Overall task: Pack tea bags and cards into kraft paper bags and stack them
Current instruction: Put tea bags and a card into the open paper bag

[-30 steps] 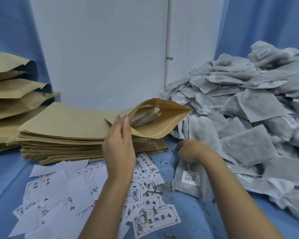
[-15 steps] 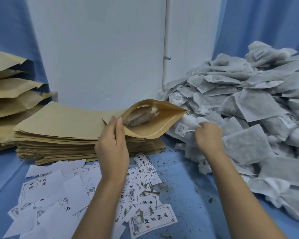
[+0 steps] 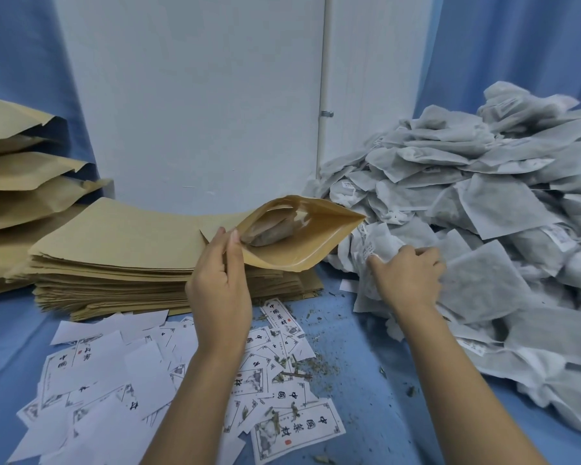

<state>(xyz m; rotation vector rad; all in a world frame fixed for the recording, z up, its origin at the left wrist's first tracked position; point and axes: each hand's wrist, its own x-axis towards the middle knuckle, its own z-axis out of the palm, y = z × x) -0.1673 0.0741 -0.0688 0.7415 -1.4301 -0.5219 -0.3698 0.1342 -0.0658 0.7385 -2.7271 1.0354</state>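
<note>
My left hand (image 3: 220, 283) pinches the near edge of an open kraft paper bag (image 3: 309, 239), held up with its mouth facing right. A tea bag (image 3: 269, 234) shows inside it. My right hand (image 3: 408, 275) grips a grey tea bag (image 3: 378, 250) just right of the kraft bag's mouth, at the foot of the big tea bag pile (image 3: 483, 203). Printed white cards (image 3: 141, 374) lie scattered on the blue table under my left arm.
A stack of flat empty kraft bags (image 3: 114, 260) lies behind my left hand. Filled kraft bags (image 3: 24, 186) are piled at the far left. Loose tea crumbs (image 3: 319, 360) dot the blue table (image 3: 366, 414). A white wall stands behind.
My right hand picked a tea bag off the table near the pile's foot and lifted it up and left toward the kraft bag's mouth. My left hand kept the bag held open.
</note>
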